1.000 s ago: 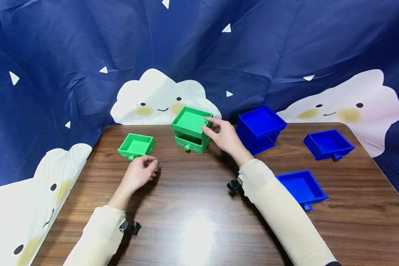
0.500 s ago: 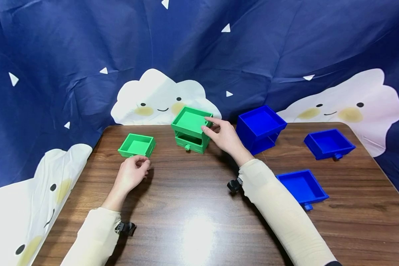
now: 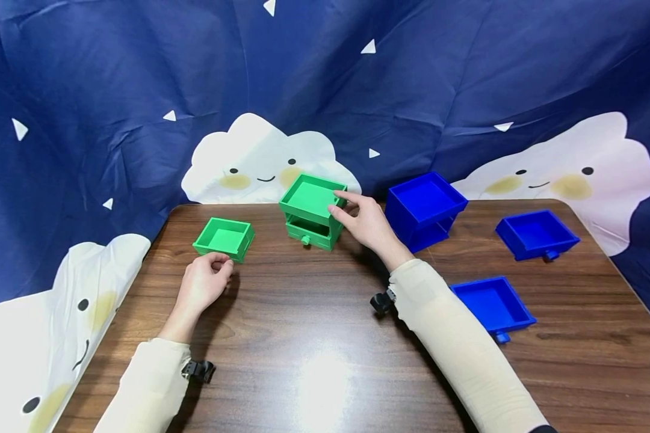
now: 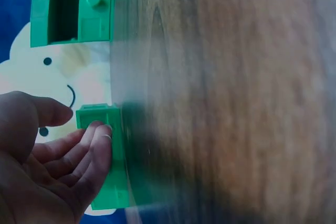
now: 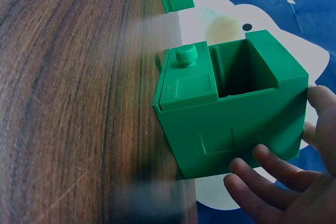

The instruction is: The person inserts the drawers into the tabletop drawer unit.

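Observation:
In the head view, my left hand point(image 3: 203, 281) is just in front of a small green drawer point(image 3: 224, 236) at the table's left. The left wrist view has its thumb apart from the fingers, which overlap the drawer's front point(image 4: 110, 190); the drawer's knob is hidden, and touch cannot be told. Beside it, a green two-slot cabinet point(image 3: 310, 198) stands upright, its lower slot filled by a drawer with a round knob point(image 5: 186, 54) and its upper slot bare. My right hand point(image 3: 369, 224) holds this cabinet by its top right rim, other fingers against the side wall point(image 5: 215, 140).
A blue cabinet point(image 3: 425, 207) with open slots stands right of the right hand. Two blue drawers lie further right, one at the back point(image 3: 536, 231) and one nearer point(image 3: 492, 304), beside the right sleeve point(image 3: 455, 343). A patterned blue curtain point(image 3: 325, 72) hangs behind the wooden table point(image 3: 281, 337).
My left hand has moved left along the front of the loose green drawer, covering its knob. My right hand and the green cabinet stay where they were.

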{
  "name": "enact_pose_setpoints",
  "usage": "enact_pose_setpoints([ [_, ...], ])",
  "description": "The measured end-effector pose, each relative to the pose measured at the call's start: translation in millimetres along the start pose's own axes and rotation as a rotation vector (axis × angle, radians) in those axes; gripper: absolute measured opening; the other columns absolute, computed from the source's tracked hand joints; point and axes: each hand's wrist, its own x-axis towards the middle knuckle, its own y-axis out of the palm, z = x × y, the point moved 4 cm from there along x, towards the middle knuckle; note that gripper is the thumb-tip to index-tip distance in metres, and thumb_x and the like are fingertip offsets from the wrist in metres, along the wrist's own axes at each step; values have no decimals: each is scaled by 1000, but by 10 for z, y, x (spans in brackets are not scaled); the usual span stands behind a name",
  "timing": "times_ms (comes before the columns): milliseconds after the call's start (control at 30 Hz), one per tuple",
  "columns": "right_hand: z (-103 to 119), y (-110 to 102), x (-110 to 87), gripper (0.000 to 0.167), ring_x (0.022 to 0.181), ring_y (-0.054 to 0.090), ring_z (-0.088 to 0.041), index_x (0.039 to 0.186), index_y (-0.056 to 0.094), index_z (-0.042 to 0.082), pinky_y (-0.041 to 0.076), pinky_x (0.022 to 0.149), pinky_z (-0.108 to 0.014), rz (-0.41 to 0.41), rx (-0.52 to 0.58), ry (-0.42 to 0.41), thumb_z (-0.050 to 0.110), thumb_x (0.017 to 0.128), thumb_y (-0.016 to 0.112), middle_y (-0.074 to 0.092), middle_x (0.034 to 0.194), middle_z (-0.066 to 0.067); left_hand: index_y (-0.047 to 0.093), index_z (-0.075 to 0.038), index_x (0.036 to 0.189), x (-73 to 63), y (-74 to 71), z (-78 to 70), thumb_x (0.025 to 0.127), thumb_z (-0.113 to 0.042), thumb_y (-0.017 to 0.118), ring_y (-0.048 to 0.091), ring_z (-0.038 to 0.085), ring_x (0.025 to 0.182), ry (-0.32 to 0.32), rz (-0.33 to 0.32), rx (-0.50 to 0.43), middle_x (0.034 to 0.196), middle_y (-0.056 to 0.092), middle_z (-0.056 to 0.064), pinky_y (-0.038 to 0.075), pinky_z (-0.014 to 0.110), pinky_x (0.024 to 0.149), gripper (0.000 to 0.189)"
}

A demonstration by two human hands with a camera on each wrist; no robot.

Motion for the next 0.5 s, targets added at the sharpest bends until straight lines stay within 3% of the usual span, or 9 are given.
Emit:
enact_pose_setpoints([
  [500, -6, 3, -2, 50, 105, 74, -34, 151, 64, 13, 59, 90, -48, 1, 4, 5, 34, 106, 70, 75, 114, -17, 75, 3, 125, 24, -62, 134, 103, -22, 61, 77, 37, 98, -37, -31, 16, 105, 81, 20, 56, 53, 92, 36],
])
